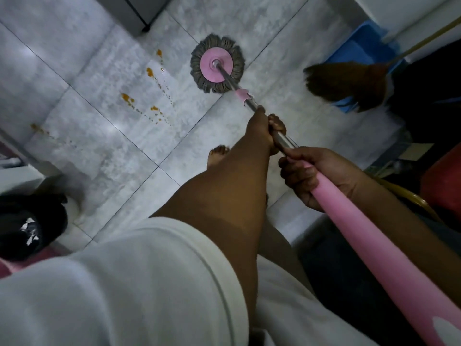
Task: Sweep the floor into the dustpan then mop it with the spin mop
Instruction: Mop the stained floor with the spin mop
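The light is dim and cool. Soft pale glare patches lie on the grey floor tiles (104, 126) at left and centre. The right side and near right corner sink into deep shadow. The white sleeve (112, 283) nearby is blurred. Straight tile lines bend toward the edges.

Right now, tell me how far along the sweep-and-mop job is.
Sweeping looks finished: the broom is set aside by the blue dustpan. Mopping is in hand: the left hand grips the spin mop's metal shaft and the right hand its pink handle, with the mop head flat on the floor tiles. Left to do: the orange spill drops beside the head remain unwiped.
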{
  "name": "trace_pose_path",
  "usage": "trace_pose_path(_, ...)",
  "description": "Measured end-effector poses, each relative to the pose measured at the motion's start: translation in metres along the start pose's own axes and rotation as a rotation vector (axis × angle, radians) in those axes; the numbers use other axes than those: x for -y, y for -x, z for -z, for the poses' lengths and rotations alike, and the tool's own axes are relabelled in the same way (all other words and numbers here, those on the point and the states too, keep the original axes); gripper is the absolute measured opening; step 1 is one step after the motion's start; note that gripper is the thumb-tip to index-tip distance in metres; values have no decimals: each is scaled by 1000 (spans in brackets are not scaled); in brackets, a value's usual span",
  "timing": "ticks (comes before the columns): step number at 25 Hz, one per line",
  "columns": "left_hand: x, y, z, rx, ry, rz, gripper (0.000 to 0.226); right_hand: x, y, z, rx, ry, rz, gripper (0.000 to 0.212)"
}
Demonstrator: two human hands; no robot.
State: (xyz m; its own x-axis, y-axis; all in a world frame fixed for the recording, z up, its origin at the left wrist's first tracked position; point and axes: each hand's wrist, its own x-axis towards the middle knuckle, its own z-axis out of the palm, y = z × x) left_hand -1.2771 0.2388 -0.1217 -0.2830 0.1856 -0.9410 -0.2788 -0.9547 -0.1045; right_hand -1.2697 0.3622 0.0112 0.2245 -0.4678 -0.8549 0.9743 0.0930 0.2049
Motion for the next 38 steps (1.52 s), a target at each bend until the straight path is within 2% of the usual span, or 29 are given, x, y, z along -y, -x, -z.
trace_pose_path(9,-180,-20,-10,13,51,-124,48,82,-100,-119,85,13,28,15)
trace_pose_path(14,-224,-24,-11,12,19,-192,45,101,-126,-151,111,33,68,20)
trace_pose_path(20,-187,-20,16,19,-25,-172,46,56,-118,-128,118,-3,75,16)
trace_pose_path(28,-40,28,105,-14,-99,-50,49,-90,-72,-46,56,-12,37,19)
trace_pose_path(32,20,60,157,-19,-61,-35,47,-160,-52,-22,38,6,-31,19)
trace_pose_path(35,36,71,184,-28,6,-18,44,-190,-53,-21,50,-4,-64,16)
trace_pose_path(38,19,73,191,-31,25,-34,43,-188,-62,-36,30,13,-61,15)
